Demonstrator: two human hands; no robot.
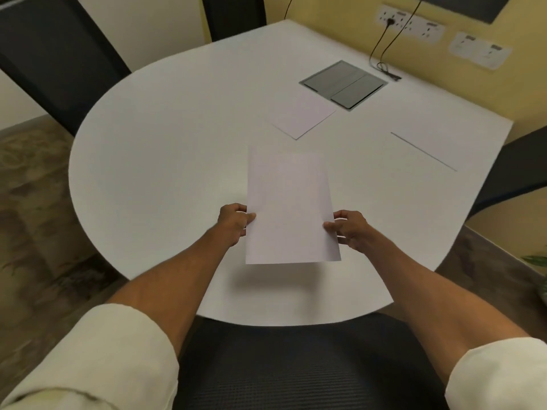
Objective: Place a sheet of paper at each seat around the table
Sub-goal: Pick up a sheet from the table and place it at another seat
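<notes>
I hold a white sheet of paper (290,208) just above the near part of the white table (165,149). My left hand (233,223) pinches its left edge and my right hand (347,229) pinches its right edge. The sheet casts a shadow on the tabletop below it. A second sheet (300,116) lies flat near the table's middle, beside the grey floor box. A third sheet (444,140) lies at the right side, in front of the right chair.
A black mesh chair (296,359) stands right below me at the near edge. Other dark chairs stand at the far left (56,54), at the back (233,13) and at the right (515,173). A grey cable box (343,84) is set in the table; black cables (384,45) run to wall sockets.
</notes>
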